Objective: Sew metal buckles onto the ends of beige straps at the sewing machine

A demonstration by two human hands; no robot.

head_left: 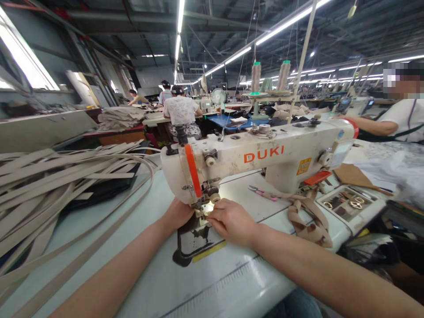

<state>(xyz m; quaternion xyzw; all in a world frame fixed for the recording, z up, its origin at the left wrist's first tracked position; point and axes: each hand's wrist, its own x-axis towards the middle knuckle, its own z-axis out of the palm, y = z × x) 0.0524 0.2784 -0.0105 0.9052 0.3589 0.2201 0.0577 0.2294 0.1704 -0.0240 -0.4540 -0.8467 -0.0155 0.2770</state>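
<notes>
A white sewing machine with orange trim stands before me, its lamp lighting the needle and presser foot. My right hand is just right of the needle, fingers bent and pinched together. Whatever it pinches, if anything, is too small to make out. To the left of the needle, my left hand reaches in under the machine head, which hides its fingers. Between the hands lies the worn metal needle plate.
Long beige strips are heaped at left, some trailing across the table. At right lie thread snips, a crumpled beige strap and a compartment tray with scissors. Thread cones stand behind; a co-worker sits at right.
</notes>
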